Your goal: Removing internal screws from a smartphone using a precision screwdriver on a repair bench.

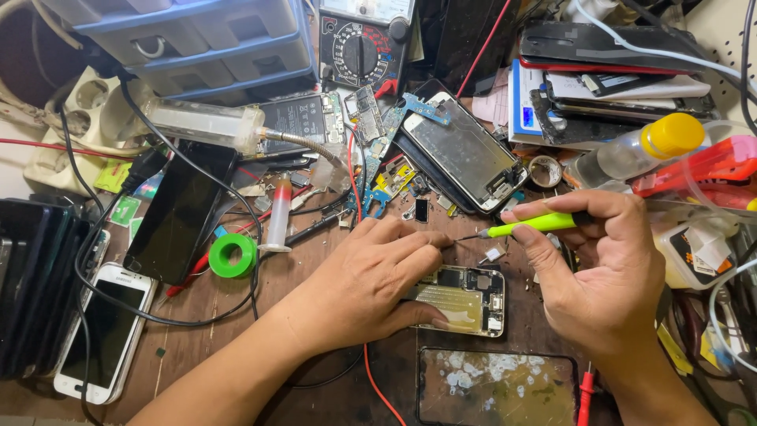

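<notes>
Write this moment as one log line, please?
left hand: steadies opened phone | right hand: holds green screwdriver, tip above phone | surface: cluttered wooden bench

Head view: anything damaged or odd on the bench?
Yes. The glass panel at the near edge, just below the opened phone that the left hand steadies, carries patchy white residue. The right hand holds a green-handled tool above it. Loose boards and parts lie scattered behind.

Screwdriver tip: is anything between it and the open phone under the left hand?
Only the left hand itself. Its fingers lie across the top of the open phone, right below the tip of the green screwdriver held by the right hand. The phone's right part is uncovered.
</notes>
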